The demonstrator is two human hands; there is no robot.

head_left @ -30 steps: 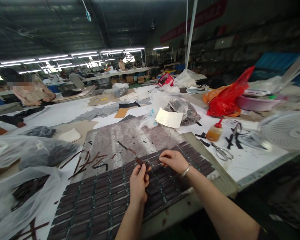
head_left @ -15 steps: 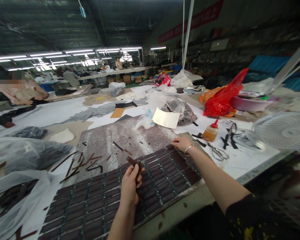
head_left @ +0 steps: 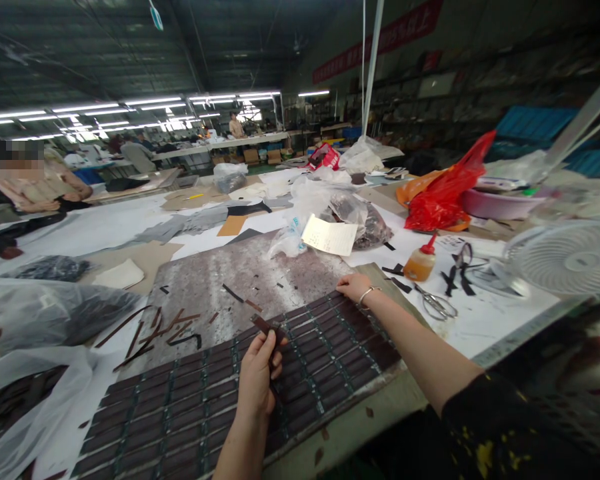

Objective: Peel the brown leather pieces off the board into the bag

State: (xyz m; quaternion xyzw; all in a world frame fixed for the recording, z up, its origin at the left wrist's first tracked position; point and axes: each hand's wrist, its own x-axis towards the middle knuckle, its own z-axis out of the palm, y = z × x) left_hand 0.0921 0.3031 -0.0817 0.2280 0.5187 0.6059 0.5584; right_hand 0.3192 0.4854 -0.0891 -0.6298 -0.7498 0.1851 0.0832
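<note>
My left hand (head_left: 260, 363) is closed around a small bunch of dark brown strips (head_left: 263, 325), which stick out past the thumb. Beneath it, short dark brown pieces (head_left: 185, 390) lie side by side in rows on a worn board (head_left: 205, 273), with greenish-black bands running between the columns. At the far right end of these rows is my right hand (head_left: 354, 287), its fingers pinched together at the top edge. What lies under those fingertips looks like one more brown strip, mostly hidden. Loose brown strips (head_left: 143, 333) are scattered on the board's left part.
To the right are a glue bottle (head_left: 420, 260) with a red nozzle, scissors (head_left: 435, 303) and a white fan (head_left: 575, 257). A clear bag (head_left: 360, 220) with a paper note stands behind the board. Plastic bags (head_left: 60, 307) lie left. A person (head_left: 35, 173) works across the table.
The right hand has shifted slightly left along the top edge, and the brown piece that showed at its fingertips is now less visible. The left hand keeps its grip. The view has turned slightly.
</note>
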